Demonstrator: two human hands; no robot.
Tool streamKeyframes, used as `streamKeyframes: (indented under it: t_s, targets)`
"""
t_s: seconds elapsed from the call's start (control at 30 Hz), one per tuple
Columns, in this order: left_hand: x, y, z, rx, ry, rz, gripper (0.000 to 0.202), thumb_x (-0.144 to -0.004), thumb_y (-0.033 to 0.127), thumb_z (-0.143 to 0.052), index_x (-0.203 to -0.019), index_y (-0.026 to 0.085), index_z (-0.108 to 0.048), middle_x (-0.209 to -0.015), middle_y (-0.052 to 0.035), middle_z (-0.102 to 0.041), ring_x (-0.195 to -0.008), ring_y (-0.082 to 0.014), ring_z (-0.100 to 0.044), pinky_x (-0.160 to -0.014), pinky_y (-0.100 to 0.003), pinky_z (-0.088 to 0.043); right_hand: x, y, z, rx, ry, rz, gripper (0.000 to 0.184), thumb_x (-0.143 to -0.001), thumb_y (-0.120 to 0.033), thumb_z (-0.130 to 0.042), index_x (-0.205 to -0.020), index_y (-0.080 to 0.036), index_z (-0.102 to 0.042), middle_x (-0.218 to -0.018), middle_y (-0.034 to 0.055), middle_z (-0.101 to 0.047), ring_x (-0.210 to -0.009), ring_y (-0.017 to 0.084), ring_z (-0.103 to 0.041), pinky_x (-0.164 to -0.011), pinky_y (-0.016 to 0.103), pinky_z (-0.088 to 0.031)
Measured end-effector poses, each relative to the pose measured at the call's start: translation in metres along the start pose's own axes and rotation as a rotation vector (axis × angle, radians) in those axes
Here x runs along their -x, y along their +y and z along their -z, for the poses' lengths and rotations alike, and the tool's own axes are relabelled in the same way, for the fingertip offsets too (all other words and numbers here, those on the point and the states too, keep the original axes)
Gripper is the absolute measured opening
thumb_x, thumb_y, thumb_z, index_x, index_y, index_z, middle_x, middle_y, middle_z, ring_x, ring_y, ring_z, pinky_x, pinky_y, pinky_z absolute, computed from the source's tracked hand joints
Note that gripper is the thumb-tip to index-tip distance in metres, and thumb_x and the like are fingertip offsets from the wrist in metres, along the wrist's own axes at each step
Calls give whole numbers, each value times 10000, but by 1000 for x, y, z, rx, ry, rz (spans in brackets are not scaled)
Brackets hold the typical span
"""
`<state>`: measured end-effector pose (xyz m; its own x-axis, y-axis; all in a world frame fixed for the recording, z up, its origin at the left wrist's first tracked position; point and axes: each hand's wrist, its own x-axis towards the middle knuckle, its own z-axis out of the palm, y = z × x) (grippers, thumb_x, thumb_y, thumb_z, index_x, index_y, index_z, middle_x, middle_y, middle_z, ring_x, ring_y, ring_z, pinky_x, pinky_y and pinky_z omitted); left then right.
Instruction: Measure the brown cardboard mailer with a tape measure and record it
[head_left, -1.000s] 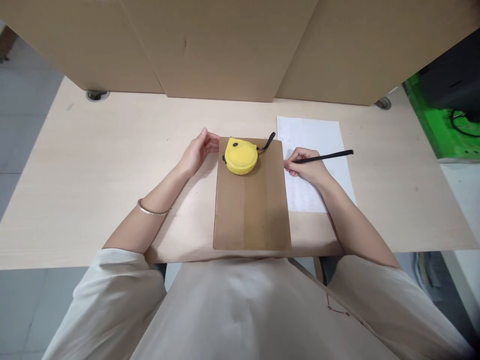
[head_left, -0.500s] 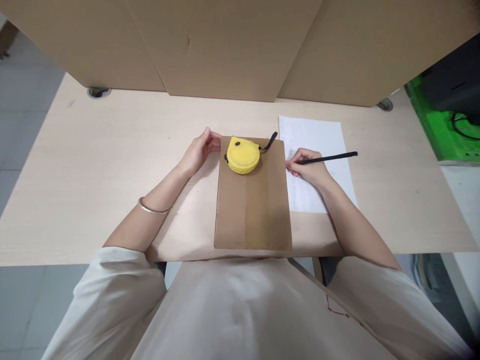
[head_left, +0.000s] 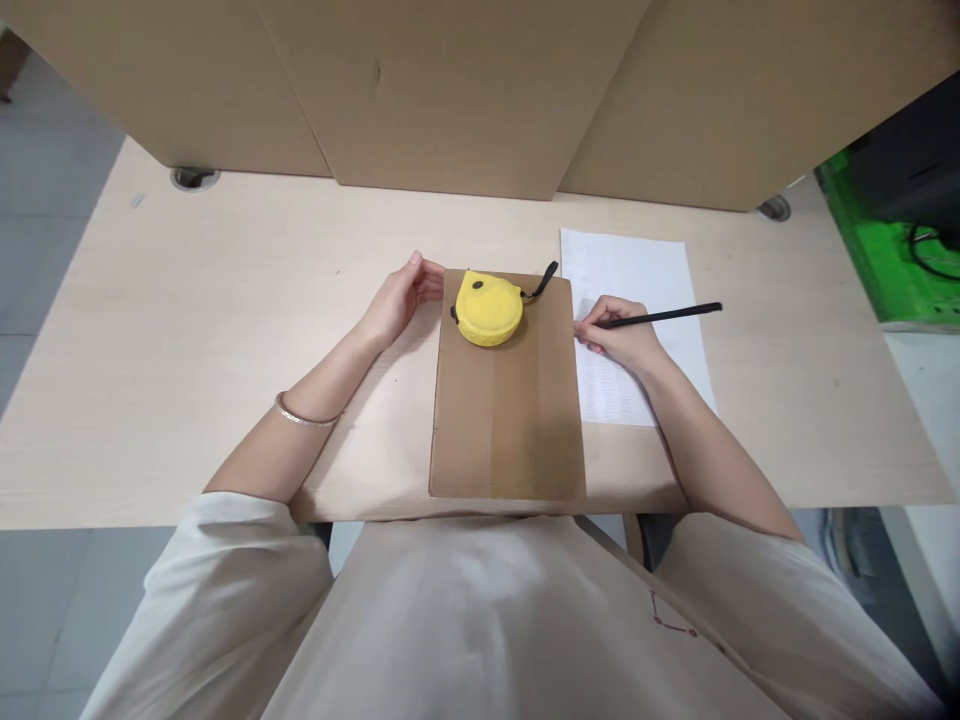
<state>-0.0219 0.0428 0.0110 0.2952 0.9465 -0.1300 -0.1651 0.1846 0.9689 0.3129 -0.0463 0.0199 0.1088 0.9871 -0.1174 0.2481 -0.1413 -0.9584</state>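
Note:
A flat brown cardboard sheet (head_left: 507, 420) lies on the pale wooden desk (head_left: 187, 330) in front of me. A round yellow tape measure (head_left: 488, 308) with a black strap sits at its far end. My left hand (head_left: 396, 300) rests on the desk with loosely curled, parted fingers touching the cardboard's far left corner, holding nothing. My right hand (head_left: 619, 335) pinches a black pen (head_left: 660, 316) with its tip on a white printed sheet of paper (head_left: 637, 275), right beside the cardboard's right edge.
Brown partition panels (head_left: 450, 90) stand along the desk's back edge, with two round cable holes (head_left: 193, 178) at the back corners. A green object (head_left: 892, 240) with black cables sits off the desk to the right.

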Motion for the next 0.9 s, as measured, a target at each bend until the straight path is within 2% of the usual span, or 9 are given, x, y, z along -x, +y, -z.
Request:
streamKeyframes:
  t_s: [0.2, 0.33, 0.53, 0.73, 0.83, 0.9]
  targets:
    - [-1, -1, 1, 7, -8, -10, 612, -1087, 744, -525, -838, 238, -764, -894, -65, -810, -1057, -250, -790, -1036, -420, -606, -1, -1, -1, 32, 16, -24, 333, -616, -244, -879, -559, -223, -552, -477, 9, -572, -406, 87, -447, -406, 219, -317]
    - [0, -1, 0, 16, -16, -16, 621, -1080, 762, -524, -843, 240, -763, -892, -64, -813, -1057, -251, -796, -1035, -420, -617, -1, 1, 1, 24, 39, -5, 339, -602, -246, -868, -556, -232, -533, -465, -2, -567, -393, 86, -432, -402, 220, -314]
    - [0, 0, 0, 12, -6, 8, 610, -1079, 763, -529, -854, 242, -756, -920, -70, -816, -1121, -266, -788, -1053, -427, -604, 1, -1, 2, 45, -23, -11, 302, -611, -285, -876, -561, -219, -585, -499, 28, -613, -426, 97, -482, -426, 226, -352]
    - [0, 0, -1, -9, -6, -12, 615, -1097, 735, -511, -825, 230, -735, -865, -60, -799, -994, -226, -789, -984, -374, -619, 1, -3, 1, 94, -6, -32, 317, -612, -219, -825, -575, -239, -511, -476, -13, -553, -411, 96, -435, -435, 235, -309]
    - [-1, 1, -1, -42, 4, -11, 630, -1105, 738, -487, -801, 233, -706, -833, -51, -788, -952, -206, -788, -929, -342, -619, 4, -12, 9, 165, 1, -61, 337, -768, -273, -783, -630, -255, -475, -474, -25, -508, -426, 114, -404, -483, 269, -339]
    - [-2, 1, -1, -55, 7, -14, 638, -1109, 740, -476, -779, 235, -684, -818, -48, -783, -945, -200, -787, -904, -335, -616, 6, -22, 15, 415, 17, -106, 413, -968, -353, -671, -630, -258, -456, -487, 6, -500, -481, 158, -471, -570, 313, -425]
